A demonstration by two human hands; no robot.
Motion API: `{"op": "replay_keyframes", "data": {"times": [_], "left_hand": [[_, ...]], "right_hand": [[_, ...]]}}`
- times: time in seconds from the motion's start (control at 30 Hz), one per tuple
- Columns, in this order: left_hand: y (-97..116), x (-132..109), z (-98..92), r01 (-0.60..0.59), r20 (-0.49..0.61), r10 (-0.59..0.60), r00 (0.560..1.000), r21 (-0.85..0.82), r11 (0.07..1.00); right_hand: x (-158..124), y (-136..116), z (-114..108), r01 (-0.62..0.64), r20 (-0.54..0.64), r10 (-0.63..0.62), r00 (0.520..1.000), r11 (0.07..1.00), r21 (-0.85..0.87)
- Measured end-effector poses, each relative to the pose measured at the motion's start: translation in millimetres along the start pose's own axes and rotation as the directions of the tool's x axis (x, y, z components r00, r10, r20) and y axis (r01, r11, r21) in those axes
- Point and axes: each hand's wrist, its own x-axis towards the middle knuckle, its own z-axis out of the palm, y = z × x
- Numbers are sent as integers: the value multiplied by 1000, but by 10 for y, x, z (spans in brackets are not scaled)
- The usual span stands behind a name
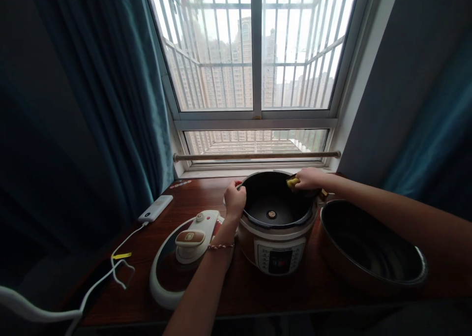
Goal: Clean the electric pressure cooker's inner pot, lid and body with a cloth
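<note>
An electric pressure cooker stands open on the table, its dark inside showing a small round metal piece at the bottom. My left hand is closed on the cooker's left rim. At the upper right of the opening, my right hand grips a yellow sponge against the inner wall near the rim; its exact kind is partly hidden by the fingers. To the left lies the cooker's lid, handle upward, partly behind my left forearm. The inner pot sits to the right, below my right forearm.
On the table's left side lies a white power bank with a white cable running off the edge. A yellow strip is beside the cable. A rail crosses before the barred window, and a blue curtain hangs at left.
</note>
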Motion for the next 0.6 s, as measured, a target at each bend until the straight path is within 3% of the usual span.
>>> {"op": "replay_keyframes", "data": {"times": [0.17, 0.37, 0.5, 0.6], "left_hand": [[5, -7, -3, -5, 3, 5, 1000, -13, 1000], [-28, -19, 21, -31, -9, 31, 999, -62, 998], [-80, 3, 46, -64, -37, 60, 998, -106, 992], [10, -36, -19, -111, -84, 101, 991, -123, 986]], "right_hand": [[-479, -106, 25, -45, 25, 43, 999, 996, 81], [-885, -674, 53, -68, -29, 75, 997, 982, 177], [-882, -1060, 25, -34, -38, 45, 998, 966, 257], [-708, -1264, 52, 18, -32, -2, 999, 860, 511]]}}
